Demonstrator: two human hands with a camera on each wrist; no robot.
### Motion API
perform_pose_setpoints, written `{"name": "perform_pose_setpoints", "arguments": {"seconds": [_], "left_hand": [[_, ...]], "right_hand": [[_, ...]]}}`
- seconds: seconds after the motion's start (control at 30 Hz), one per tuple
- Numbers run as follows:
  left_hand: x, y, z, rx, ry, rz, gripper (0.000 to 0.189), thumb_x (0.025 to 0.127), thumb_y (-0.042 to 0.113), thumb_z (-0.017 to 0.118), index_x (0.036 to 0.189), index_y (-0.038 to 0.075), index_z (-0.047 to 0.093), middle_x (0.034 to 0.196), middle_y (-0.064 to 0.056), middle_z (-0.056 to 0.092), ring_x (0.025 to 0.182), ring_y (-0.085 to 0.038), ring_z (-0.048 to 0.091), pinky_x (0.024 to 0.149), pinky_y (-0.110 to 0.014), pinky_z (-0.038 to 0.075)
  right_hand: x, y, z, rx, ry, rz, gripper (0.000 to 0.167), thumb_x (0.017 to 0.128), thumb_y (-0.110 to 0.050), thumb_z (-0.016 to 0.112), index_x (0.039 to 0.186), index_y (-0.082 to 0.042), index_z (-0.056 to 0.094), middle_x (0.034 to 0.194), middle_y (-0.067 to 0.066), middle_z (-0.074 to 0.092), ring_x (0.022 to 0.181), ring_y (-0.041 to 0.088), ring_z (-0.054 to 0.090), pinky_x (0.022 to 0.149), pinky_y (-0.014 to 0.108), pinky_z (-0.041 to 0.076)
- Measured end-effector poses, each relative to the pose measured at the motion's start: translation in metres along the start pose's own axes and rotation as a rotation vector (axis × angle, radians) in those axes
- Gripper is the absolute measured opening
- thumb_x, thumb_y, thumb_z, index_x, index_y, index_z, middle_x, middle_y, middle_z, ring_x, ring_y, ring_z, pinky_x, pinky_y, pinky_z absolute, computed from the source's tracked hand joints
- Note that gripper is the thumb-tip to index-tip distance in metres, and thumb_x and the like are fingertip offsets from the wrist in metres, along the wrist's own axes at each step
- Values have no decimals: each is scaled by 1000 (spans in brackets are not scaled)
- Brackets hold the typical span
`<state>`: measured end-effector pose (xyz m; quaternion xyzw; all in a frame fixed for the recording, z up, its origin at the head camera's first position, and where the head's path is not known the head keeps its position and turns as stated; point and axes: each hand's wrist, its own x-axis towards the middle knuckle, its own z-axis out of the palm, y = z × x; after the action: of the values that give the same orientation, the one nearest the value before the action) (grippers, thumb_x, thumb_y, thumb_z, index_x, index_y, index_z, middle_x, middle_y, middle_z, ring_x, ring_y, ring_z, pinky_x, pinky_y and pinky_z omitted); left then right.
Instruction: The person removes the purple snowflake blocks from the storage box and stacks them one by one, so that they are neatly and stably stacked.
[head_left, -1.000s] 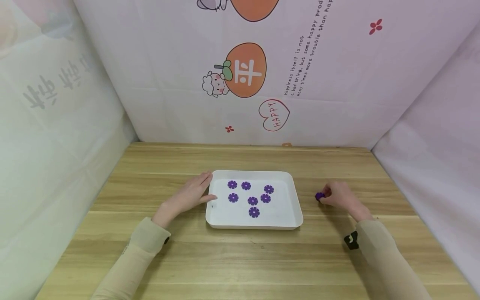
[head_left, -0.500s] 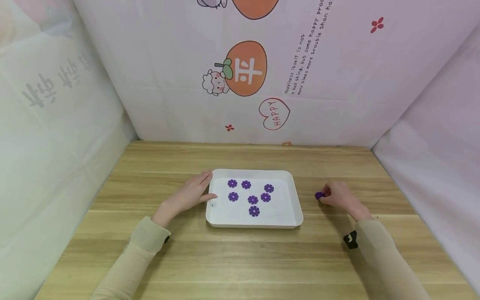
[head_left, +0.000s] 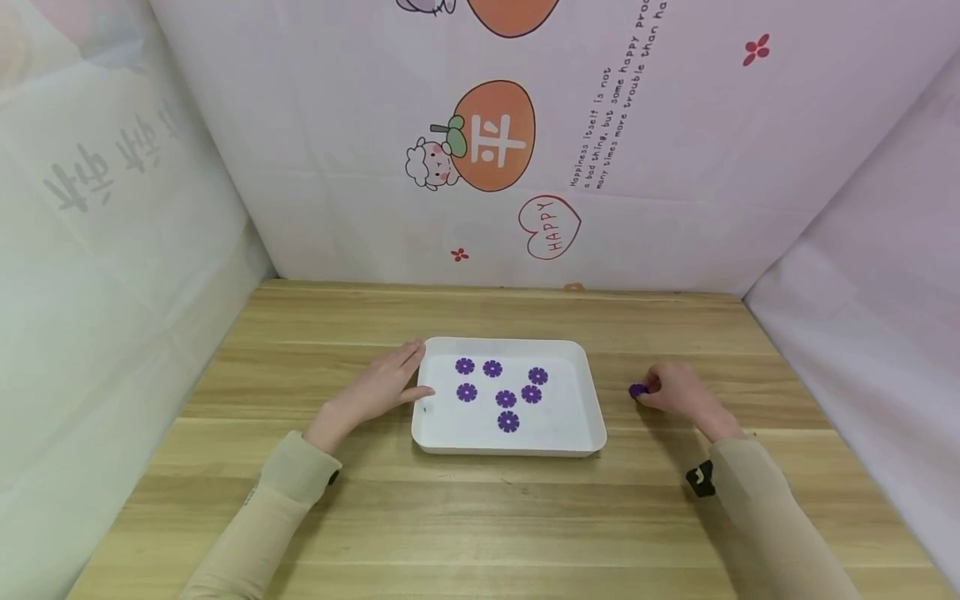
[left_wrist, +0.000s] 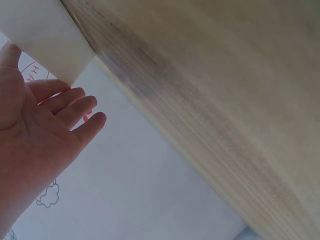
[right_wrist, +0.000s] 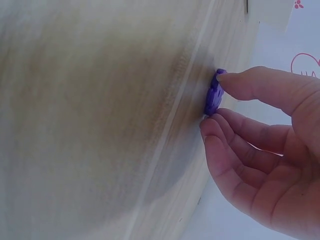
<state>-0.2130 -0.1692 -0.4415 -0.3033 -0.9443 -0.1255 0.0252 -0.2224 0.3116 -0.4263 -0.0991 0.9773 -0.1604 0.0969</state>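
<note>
A white tray (head_left: 570,412) lies on the wooden table, with several purple notched flower-shaped plastic discs (head_left: 508,422) flat and apart on its bottom. At its left end my left hand (head_left: 382,385) rests against the rim, fingers extended along the outside and thumb reaching over the edge. To the right of the tray, my right hand (head_left: 678,390) pinches a purple disc (right_wrist: 215,95) low at the tabletop, between thumb and fingertips. In the right wrist view this piece looks thick; whether it is one disc or more stacked I cannot tell.
The wooden table (head_left: 480,525) is bounded at the back by a printed cloth (head_left: 360,208) and by pale cloths on the left (head_left: 112,333) and right (head_left: 885,300). Bare wood lies between the tray and my right hand.
Both hands, the tray and the discs keep their places. The whole head view has shifted up very slightly.
</note>
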Motion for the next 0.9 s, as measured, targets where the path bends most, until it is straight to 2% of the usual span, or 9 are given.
{"name": "perform_pose_setpoints", "arguments": {"seconds": [0.3,0.53,0.77,0.9], "left_hand": [[-1,0,-1,-19,-13,-11,79,98,44,59,148,-12,34,154,-31,35,144,-44,37,118,-57,36],[-1,1,-2,-30,-18,-14,79,98,44,58,148,-12,33,154,-32,35,144,-44,37,118,-57,36],[0,1,-3,-27,-21,-16,79,98,44,58,149,-11,33,155,-31,34,145,-43,36,119,-57,35],[0,0,-1,-24,-24,-20,79,98,45,58,149,-11,33,155,-31,34,145,-43,36,119,-57,35]], "right_hand": [[-1,-2,-3,-5,14,-20,26,87,-16,73,95,9,68,91,22,70,82,29,65,75,45,58],[-1,-4,-6,-7,50,-40,23,88,-15,71,92,6,67,88,20,69,79,27,64,71,43,57],[-2,-16,-9,-20,121,-68,20,89,-15,68,92,5,67,86,17,69,79,25,64,73,44,58],[-2,-25,-12,-11,124,-79,22,92,-16,66,96,6,67,87,17,69,80,26,65,74,44,58]]}}
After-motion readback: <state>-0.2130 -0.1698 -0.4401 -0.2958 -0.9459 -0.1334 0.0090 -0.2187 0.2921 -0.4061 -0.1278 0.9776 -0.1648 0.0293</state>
